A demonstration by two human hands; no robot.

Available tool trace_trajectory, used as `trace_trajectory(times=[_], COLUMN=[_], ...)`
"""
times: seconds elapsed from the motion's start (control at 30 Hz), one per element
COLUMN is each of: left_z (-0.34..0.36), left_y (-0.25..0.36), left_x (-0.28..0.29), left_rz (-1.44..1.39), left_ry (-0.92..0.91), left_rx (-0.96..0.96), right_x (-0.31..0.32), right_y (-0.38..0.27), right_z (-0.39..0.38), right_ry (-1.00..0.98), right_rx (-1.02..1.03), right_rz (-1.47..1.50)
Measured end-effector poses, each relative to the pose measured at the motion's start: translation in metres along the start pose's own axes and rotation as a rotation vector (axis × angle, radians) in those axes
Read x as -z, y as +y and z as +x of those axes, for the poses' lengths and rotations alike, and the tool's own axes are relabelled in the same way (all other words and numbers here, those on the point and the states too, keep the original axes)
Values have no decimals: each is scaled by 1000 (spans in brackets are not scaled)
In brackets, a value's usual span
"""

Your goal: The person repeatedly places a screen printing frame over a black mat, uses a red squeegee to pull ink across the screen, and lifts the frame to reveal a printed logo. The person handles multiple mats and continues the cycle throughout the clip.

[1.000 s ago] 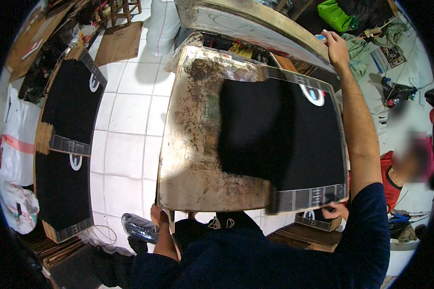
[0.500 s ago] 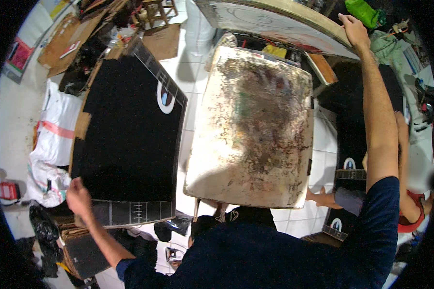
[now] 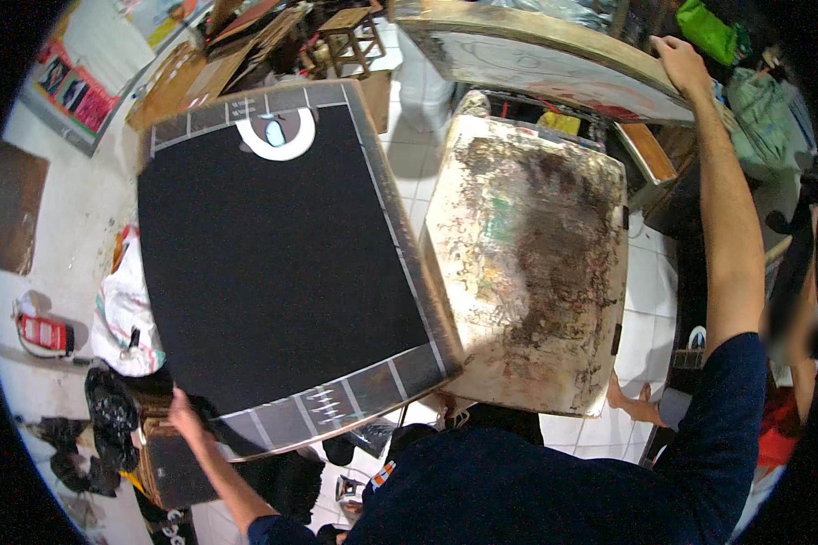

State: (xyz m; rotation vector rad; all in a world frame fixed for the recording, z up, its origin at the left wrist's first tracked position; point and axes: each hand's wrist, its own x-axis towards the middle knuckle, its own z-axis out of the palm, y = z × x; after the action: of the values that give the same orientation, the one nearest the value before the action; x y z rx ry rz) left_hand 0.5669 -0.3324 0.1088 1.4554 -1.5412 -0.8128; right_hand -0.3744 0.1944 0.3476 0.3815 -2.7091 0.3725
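Observation:
My left hand (image 3: 187,420) is closed at the near left corner of a board covered with black cloth (image 3: 282,254). The board has a grey, white-lined border and a printed eye at its far edge. It lies tilted, its right corner reaching over a paint-stained worktable (image 3: 527,272). At the upper right my right hand (image 3: 683,68) grips the top edge of a wooden screen-printing frame (image 3: 554,68), which is raised at an angle beyond the table. Faint drawn lines and red stains show on the frame's pale mesh.
A wooden stool (image 3: 347,41) stands at the far side on a white tiled floor. To the left are a white sack (image 3: 129,318), a red fire extinguisher (image 3: 47,334) and black plastic bags (image 3: 111,400). Another person's foot (image 3: 634,400) is close to the table's right side.
The black cloth board has swung and shifted right, from beside the worktable to overlapping its left edge. My view has turned slightly left. My right hand stays on the raised frame.

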Motion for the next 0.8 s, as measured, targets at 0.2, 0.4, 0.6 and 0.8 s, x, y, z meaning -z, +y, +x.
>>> trace_trajectory(times=[0.2, 0.4, 0.6, 0.8], left_z=[-100, -160, -217, -234], left_y=[-53, -59, -37, -15], left_x=[-172, -299, -357, -354], left_rz=[-51, 164, 193, 246], left_ry=[-221, -653, -815, -891], left_rx=[83, 23, 84, -49], right_x=[-3, 13, 27, 30], right_y=[-6, -35, -56, -58], right_z=[-16, -59, -79, -74], right_ry=[45, 202, 188, 159], right_rx=[-52, -38, -105, -101], right_rz=[-33, 41, 85, 79])
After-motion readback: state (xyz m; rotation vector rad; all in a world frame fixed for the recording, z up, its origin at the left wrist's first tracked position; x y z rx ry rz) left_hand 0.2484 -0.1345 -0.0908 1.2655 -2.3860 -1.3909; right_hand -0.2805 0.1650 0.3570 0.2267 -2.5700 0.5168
